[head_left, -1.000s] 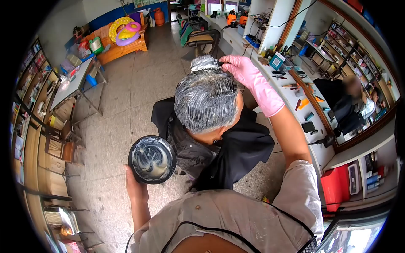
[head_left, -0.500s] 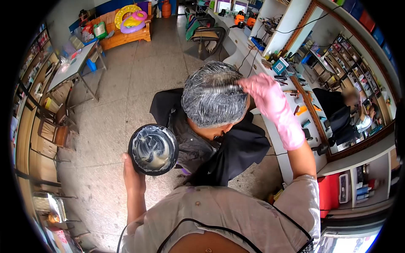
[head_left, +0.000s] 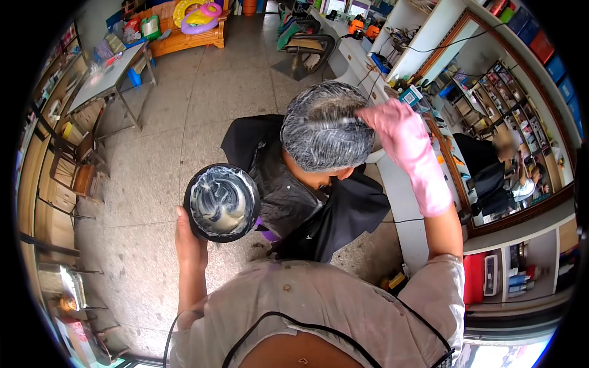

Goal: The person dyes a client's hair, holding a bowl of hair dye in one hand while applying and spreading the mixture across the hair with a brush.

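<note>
My left hand [head_left: 191, 242], bare, grips the near-left side of a black mixing bowl [head_left: 191, 208], its thumb at the edge and its other fingers mostly hidden. Smeared white cream [head_left: 224, 202] coats the inside of the bowl. In a pink glove, my right hand [head_left: 392, 126] is closed around a hair-dye brush [head_left: 336, 122], blurred and mostly covered by the fingers. Its pale end touches the cream-coated hair of a seated person [head_left: 325, 144], whose head is bowed. A black cape [head_left: 337, 224] covers that person's shoulders.
On the right runs a white counter [head_left: 408, 202] with bottles and tools, below a framed mirror [head_left: 521, 116]. A black salon chair [head_left: 307, 52] stands ahead. To the left are a table [head_left: 113, 70], a wooden chair [head_left: 83, 178] and shelving; a wooden bench [head_left: 190, 42] stands farther back.
The seated person's head appears farther right and slightly higher as the view shifts. My gloved hand has moved a little right with the brush, still at the hair. The bowl sits slightly higher.
</note>
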Tool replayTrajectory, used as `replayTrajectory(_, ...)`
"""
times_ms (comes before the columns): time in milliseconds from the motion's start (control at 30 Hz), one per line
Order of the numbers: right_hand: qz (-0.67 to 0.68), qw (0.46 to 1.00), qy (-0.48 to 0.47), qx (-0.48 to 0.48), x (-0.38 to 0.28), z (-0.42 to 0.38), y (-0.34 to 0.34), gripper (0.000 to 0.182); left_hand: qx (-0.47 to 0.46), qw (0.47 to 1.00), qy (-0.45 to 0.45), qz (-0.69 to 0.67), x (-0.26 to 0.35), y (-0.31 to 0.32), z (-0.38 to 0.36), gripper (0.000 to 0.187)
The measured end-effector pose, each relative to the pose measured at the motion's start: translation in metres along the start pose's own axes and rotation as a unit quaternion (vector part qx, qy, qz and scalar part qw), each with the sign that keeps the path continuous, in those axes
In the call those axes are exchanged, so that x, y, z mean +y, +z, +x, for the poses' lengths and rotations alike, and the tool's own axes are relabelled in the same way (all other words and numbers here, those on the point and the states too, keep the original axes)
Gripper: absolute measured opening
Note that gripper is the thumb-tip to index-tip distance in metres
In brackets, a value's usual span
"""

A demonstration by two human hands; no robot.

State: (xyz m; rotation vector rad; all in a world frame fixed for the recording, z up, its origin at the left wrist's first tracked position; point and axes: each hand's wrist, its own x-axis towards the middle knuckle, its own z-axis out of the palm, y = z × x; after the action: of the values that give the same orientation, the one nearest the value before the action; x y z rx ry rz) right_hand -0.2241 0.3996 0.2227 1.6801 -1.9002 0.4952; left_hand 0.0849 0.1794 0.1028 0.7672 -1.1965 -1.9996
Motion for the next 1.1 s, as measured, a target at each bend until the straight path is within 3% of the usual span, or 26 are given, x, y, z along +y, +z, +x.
replayTrajectory(167,-0.032,0.999,-0.016,0.009,0.006,0.005,-0.006,0.024,0.001,1.000,-0.009,-0.010,0.001,-0.007,0.002,0.057)
replayTrajectory(233,-0.074,0.996,0.012,0.049,0.004,0.019,0.002,0.021,-0.002,1.000,-0.017,-0.002,0.003,-0.007,0.002,0.057)
replayTrajectory(300,-0.055,0.992,0.114,0.008,-0.008,0.018,0.019,0.022,-0.009,1.000,-0.024,-0.014,0.006,-0.008,0.001,0.057)
replayTrajectory(333,-0.176,0.984,0.014,-0.013,-0.020,0.016,0.014,0.033,0.005,1.000,-0.024,-0.012,0.006,-0.008,0.002,0.057)
replayTrajectory(367,-0.201,0.979,0.002,-0.022,-0.029,0.007,0.013,0.039,0.005,1.000,-0.026,-0.015,0.005,-0.010,0.003,0.057)
replayTrajectory(467,-0.199,0.977,-0.015,-0.079,-0.053,-0.005,-0.002,0.033,-0.001,0.999,-0.025,-0.025,0.005,-0.014,0.004,0.057)
replayTrajectory(633,-0.245,0.969,0.001,-0.017,-0.044,0.027,-0.001,0.028,-0.052,0.998,-0.030,-0.017,0.016,-0.027,0.004,0.058)
replayTrajectory(733,-0.321,0.942,0.030,-0.097,-0.058,0.027,0.016,0.033,-0.040,0.999,-0.032,-0.012,0.018,-0.030,0.004,0.058)
replayTrajectory(767,-0.347,0.928,-0.008,-0.135,-0.065,0.021,0.017,0.035,-0.040,0.999,-0.033,-0.015,0.018,-0.032,0.004,0.058)
replayTrajectory(867,-0.292,0.941,-0.012,-0.171,-0.087,0.013,0.014,0.036,-0.033,0.998,-0.036,-0.036,0.015,-0.040,0.006,0.057)
replayTrajectory(1000,-0.318,0.943,-0.008,-0.103,-0.071,0.036,0.006,0.033,-0.049,0.998,-0.036,-0.021,0.016,-0.046,0.006,0.057)
replayTrajectory(1100,-0.362,0.924,-0.014,-0.122,-0.063,0.037,0.019,0.031,-0.035,0.998,-0.046,-0.019,0.016,-0.042,0.002,0.058)
